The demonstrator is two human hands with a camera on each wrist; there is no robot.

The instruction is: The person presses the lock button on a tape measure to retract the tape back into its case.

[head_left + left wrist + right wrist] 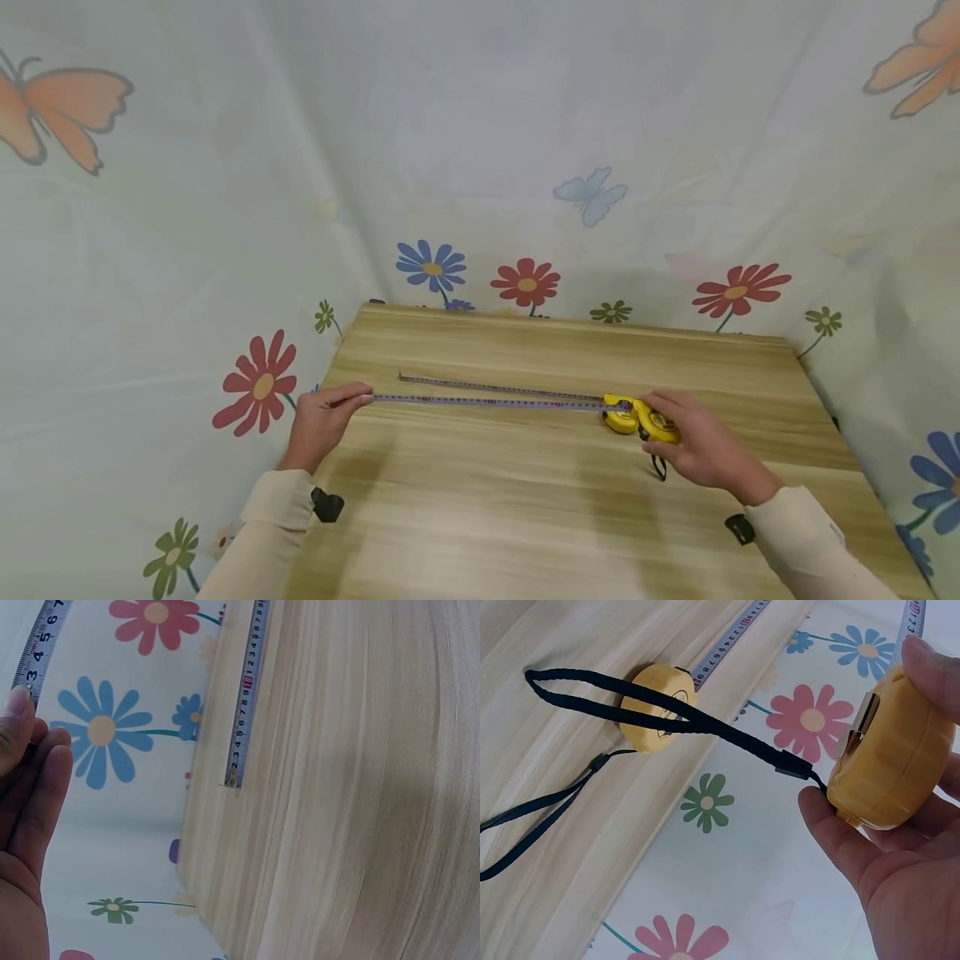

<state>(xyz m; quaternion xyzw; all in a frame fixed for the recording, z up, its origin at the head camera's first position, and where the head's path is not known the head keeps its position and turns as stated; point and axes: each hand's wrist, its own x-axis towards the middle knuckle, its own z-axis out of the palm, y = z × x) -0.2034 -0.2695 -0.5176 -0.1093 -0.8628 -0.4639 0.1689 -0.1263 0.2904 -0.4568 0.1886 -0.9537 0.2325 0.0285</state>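
Head view: the left hand pinches the blade of a yellow tape measure that the right hand grips above the desk, where a second tape measure lies. Left wrist: fingers pinch the blade's end. Right wrist: fingers curl round the case.

My left grip hides the tip of the blade I pinch; its numbers are unreadably small in the head view. The right wrist view crops my right grip and one black strap.
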